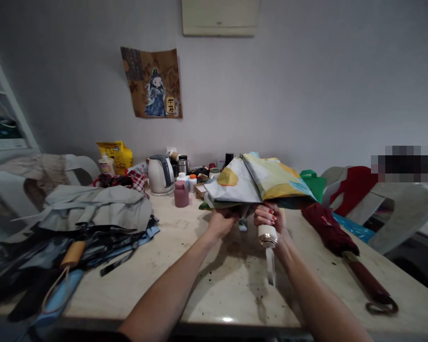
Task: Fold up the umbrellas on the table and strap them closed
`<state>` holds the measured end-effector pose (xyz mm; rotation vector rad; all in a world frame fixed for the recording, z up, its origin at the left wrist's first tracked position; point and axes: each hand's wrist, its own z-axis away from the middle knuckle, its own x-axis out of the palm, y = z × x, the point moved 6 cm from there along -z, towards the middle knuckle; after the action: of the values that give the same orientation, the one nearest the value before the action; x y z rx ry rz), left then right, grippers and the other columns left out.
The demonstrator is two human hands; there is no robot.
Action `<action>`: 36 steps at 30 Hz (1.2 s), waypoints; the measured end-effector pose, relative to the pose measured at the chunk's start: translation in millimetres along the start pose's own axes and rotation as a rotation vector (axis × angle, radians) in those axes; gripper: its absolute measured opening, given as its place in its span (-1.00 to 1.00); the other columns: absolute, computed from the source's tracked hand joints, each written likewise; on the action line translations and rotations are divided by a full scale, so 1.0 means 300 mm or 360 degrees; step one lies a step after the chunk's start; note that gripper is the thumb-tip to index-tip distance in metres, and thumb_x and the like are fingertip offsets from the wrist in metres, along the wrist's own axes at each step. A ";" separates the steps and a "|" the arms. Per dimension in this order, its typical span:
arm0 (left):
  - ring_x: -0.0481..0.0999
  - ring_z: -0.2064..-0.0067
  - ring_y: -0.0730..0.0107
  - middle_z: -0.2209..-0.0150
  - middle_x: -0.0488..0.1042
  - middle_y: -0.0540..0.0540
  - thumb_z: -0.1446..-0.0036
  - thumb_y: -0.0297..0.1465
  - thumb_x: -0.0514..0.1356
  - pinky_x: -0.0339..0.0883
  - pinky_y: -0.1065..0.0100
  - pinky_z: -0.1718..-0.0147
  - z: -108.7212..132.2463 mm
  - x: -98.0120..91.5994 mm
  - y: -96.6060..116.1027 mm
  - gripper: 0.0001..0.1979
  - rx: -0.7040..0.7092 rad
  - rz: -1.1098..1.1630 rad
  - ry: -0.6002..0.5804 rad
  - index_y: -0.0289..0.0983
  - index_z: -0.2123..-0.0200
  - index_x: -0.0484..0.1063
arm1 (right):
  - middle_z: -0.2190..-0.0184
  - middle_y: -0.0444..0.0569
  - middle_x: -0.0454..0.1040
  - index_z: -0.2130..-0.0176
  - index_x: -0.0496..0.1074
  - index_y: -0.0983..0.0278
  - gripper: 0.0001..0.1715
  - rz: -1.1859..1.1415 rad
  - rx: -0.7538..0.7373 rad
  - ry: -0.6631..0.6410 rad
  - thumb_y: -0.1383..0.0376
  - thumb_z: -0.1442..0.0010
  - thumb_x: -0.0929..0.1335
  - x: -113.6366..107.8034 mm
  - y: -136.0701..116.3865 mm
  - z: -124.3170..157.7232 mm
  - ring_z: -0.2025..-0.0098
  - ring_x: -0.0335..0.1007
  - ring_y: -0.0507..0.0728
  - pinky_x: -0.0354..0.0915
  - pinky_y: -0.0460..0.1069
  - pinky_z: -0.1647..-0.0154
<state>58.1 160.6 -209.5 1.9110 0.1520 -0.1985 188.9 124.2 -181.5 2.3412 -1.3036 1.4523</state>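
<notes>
A patterned umbrella point(235, 183) in white, yellow and light blue is held up over the table, its canopy partly folded in loose panels. My right hand point(271, 217) wraps round it just above the white handle point(267, 233), which has a metallic ring and a hanging wrist strap. Beneath the canopy's left edge, my left hand point(223, 224) grips the fabric, and its fingertips are partly hidden there. To the right lies a closed dark red umbrella point(330, 228) with a brown hooked handle.
Several folded umbrellas, one grey point(100, 206), pile up at the left of the table point(157, 285). Behind stand an electric kettle point(160, 175), a pink thermos point(181, 194) and small bottles. A green bag point(316, 183) and white chairs are at the right, with a person beyond.
</notes>
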 end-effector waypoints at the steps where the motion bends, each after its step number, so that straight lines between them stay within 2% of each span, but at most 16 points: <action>1: 0.33 0.53 0.46 0.57 0.46 -0.01 -0.06 -0.39 0.16 0.18 0.45 0.51 0.003 0.005 0.004 -0.82 0.0014 -0.0031 -0.0016 -0.30 0.55 0.44 | 0.69 -0.29 0.09 0.59 0.05 0.23 -0.54 0.0017 0.0008 0.0036 0.42 -0.21 0.33 -0.012 0.000 -0.001 0.65 0.09 -0.12 0.30 -0.24 0.56; 4: 0.30 0.58 0.45 0.63 0.41 -0.03 -0.15 -0.38 0.05 0.15 0.42 0.52 0.014 0.006 0.019 -0.71 0.0052 -0.0162 0.0020 -0.29 0.57 0.42 | 0.69 -0.27 0.14 0.59 0.06 0.23 -0.55 0.0086 0.0020 0.0222 0.43 -0.19 0.35 -0.052 -0.002 -0.002 0.64 0.15 -0.11 0.30 -0.24 0.57; 7: 0.32 0.55 0.40 0.64 0.40 -0.06 -0.11 -0.41 0.06 0.13 0.39 0.48 0.031 -0.011 0.048 -0.70 0.0124 -0.0356 0.0135 -0.26 0.65 0.36 | 0.65 -0.21 0.24 0.57 0.13 0.26 -0.60 0.0214 0.0074 0.0503 0.41 -0.13 0.40 -0.098 0.007 0.000 0.61 0.24 -0.09 0.32 -0.22 0.58; 10: 0.36 0.50 0.36 0.59 0.45 -0.10 -0.11 -0.42 0.08 0.14 0.37 0.41 0.039 -0.046 0.081 -0.71 0.0207 -0.0530 0.0258 -0.25 0.64 0.36 | 0.57 -0.12 0.35 0.51 0.22 0.30 -0.68 0.0371 0.0137 0.0782 0.36 -0.05 0.46 -0.144 0.026 0.002 0.52 0.34 -0.04 0.38 -0.19 0.53; 12: 0.40 0.47 0.32 0.57 0.46 -0.13 -0.12 -0.42 0.07 0.15 0.35 0.37 0.033 -0.086 0.096 -0.71 0.0225 -0.0634 0.0367 -0.24 0.64 0.35 | 0.52 -0.09 0.38 0.46 0.25 0.32 -0.72 0.0377 0.0146 0.0886 0.36 -0.03 0.45 -0.165 0.039 0.001 0.49 0.37 -0.03 0.41 -0.17 0.50; 15: 0.45 0.42 0.24 0.54 0.48 -0.22 -0.14 -0.42 0.05 0.17 0.32 0.34 0.019 -0.154 0.110 -0.70 0.0219 -0.0769 0.0533 -0.24 0.63 0.34 | 0.48 -0.07 0.39 0.43 0.24 0.31 -0.76 0.0286 0.0176 0.0876 0.35 -0.07 0.42 -0.176 0.055 -0.004 0.48 0.36 -0.04 0.41 -0.18 0.48; 18: 0.49 0.35 0.16 0.47 0.51 -0.28 -0.16 -0.42 0.04 0.20 0.28 0.28 0.019 -0.183 0.121 -0.72 0.0252 -0.0864 0.0602 -0.26 0.58 0.37 | 0.48 -0.09 0.39 0.39 0.24 0.32 -0.75 0.0212 0.0279 0.0766 0.31 -0.11 0.41 -0.170 0.067 -0.008 0.50 0.34 -0.07 0.39 -0.21 0.48; 20: 0.49 0.30 0.13 0.42 0.52 -0.29 -0.19 -0.41 0.03 0.22 0.26 0.23 0.029 -0.177 0.123 -0.73 0.0280 -0.0903 0.0606 -0.28 0.52 0.42 | 0.52 -0.16 0.36 0.36 0.23 0.31 -0.74 0.0183 0.0370 0.0659 0.26 -0.13 0.41 -0.159 0.074 -0.011 0.54 0.30 -0.09 0.37 -0.22 0.51; 22: 0.50 0.23 0.09 0.32 0.53 -0.31 -0.20 -0.34 0.07 0.25 0.24 0.17 0.044 -0.155 0.126 -0.77 0.0382 -0.0937 0.0587 -0.32 0.35 0.48 | 0.56 -0.20 0.34 0.36 0.22 0.30 -0.74 0.0158 0.0404 0.0573 0.24 -0.14 0.40 -0.149 0.076 -0.015 0.56 0.28 -0.10 0.37 -0.21 0.51; 23: 0.49 0.18 0.06 0.24 0.53 -0.33 -0.18 -0.29 0.13 0.27 0.22 0.13 0.051 -0.141 0.127 -0.74 0.0452 -0.0960 0.0569 -0.35 0.23 0.49 | 0.56 -0.20 0.34 0.36 0.22 0.30 -0.74 0.0141 0.0394 0.0550 0.25 -0.15 0.39 -0.146 0.074 -0.016 0.56 0.28 -0.10 0.37 -0.21 0.50; 25: 0.46 0.12 -0.01 0.12 0.49 -0.37 -0.10 -0.24 0.24 0.29 0.17 0.08 0.058 -0.116 0.122 -0.55 0.0564 -0.1008 0.0500 -0.40 0.01 0.43 | 0.53 -0.17 0.37 0.36 0.23 0.31 -0.76 0.0097 0.0362 0.0531 0.26 -0.16 0.38 -0.143 0.070 -0.016 0.53 0.32 -0.09 0.38 -0.20 0.48; 27: 0.44 0.08 -0.02 0.11 0.49 -0.34 -0.07 -0.34 0.25 0.30 0.14 0.04 0.053 -0.102 0.109 -0.52 0.0608 -0.1002 0.0411 -0.37 -0.07 0.42 | 0.50 -0.15 0.39 0.35 0.23 0.31 -0.77 0.0055 0.0335 0.0520 0.27 -0.16 0.38 -0.142 0.066 -0.013 0.50 0.36 -0.07 0.40 -0.18 0.48; 29: 0.42 0.02 0.02 0.16 0.52 -0.25 -0.10 -0.47 0.17 0.28 0.16 -0.02 0.046 -0.100 0.101 -0.65 0.0666 -0.0912 0.0339 -0.27 0.03 0.52 | 0.48 -0.15 0.40 0.35 0.23 0.31 -0.78 0.0030 0.0298 0.0528 0.27 -0.17 0.37 -0.143 0.059 -0.008 0.49 0.37 -0.06 0.41 -0.17 0.48; 31: 0.40 -0.02 0.07 0.20 0.52 -0.20 -0.09 -0.53 0.11 0.28 0.21 -0.04 0.041 -0.104 0.101 -0.71 0.0748 -0.0804 0.0304 -0.21 0.22 0.60 | 0.47 -0.15 0.40 0.33 0.23 0.31 -0.77 0.0042 0.0271 0.0562 0.25 -0.16 0.37 -0.146 0.052 -0.001 0.49 0.36 -0.07 0.40 -0.17 0.48; 33: 0.41 0.02 0.12 0.20 0.50 -0.18 -0.05 -0.53 0.12 0.31 0.25 0.02 0.038 -0.101 0.101 -0.76 0.0797 -0.0758 0.0238 -0.21 0.37 0.60 | 0.46 -0.14 0.40 0.30 0.23 0.32 -0.74 0.0097 0.0256 0.0597 0.21 -0.16 0.37 -0.148 0.050 0.002 0.49 0.34 -0.07 0.35 -0.18 0.52; 36: 0.42 0.07 0.18 0.21 0.45 -0.16 -0.01 -0.52 0.14 0.33 0.29 0.07 0.043 -0.083 0.102 -0.80 0.0830 -0.0770 0.0083 -0.21 0.46 0.57 | 0.45 -0.14 0.39 0.25 0.23 0.32 -0.69 0.0192 0.0276 0.0614 0.17 -0.14 0.37 -0.149 0.058 0.003 0.51 0.28 -0.06 0.26 -0.19 0.58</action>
<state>39.2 137.7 -180.3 2.3712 0.6528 -0.5560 169.1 140.1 -222.2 1.9581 -1.2711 2.0029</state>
